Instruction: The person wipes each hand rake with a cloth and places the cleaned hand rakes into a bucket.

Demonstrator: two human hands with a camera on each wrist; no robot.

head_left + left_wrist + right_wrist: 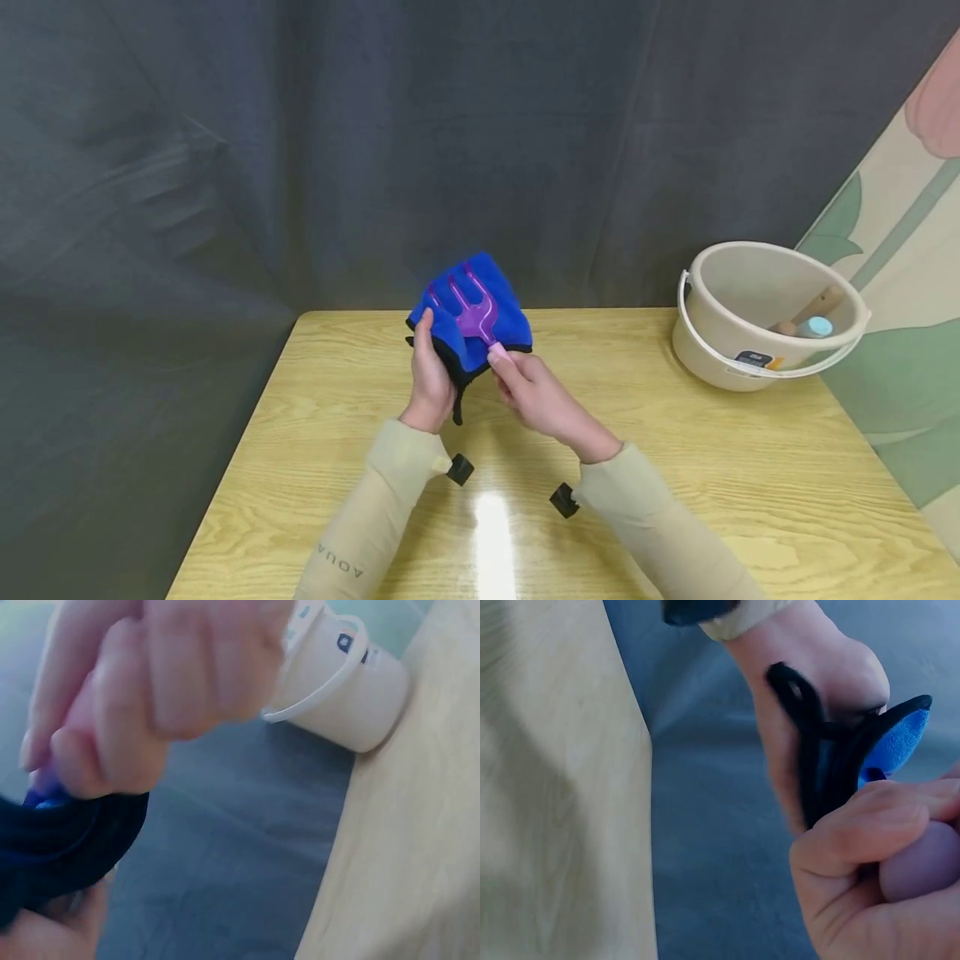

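Note:
A purple garden hand fork (475,320) lies tines-up against a blue cloth (512,323) with black edging, held above the table. My right hand (542,398) grips the fork's pinkish handle, whose rounded end (922,862) shows in the right wrist view. The cloth spreads over my left hand (430,377), which holds it from beneath with the thumb on top, beside the tines. A black loop (789,688) hangs off the cloth's edge. In the left wrist view the cloth's dark edge (82,832) hides most of the fork.
At the table's back right stands a cream bucket (707,346) with its white handle (787,372) lowered at the front. Inside are a wooden-handled item (819,305) and a light blue-ended item (815,327). A dark curtain (465,150) hangs behind the wooden table (322,400).

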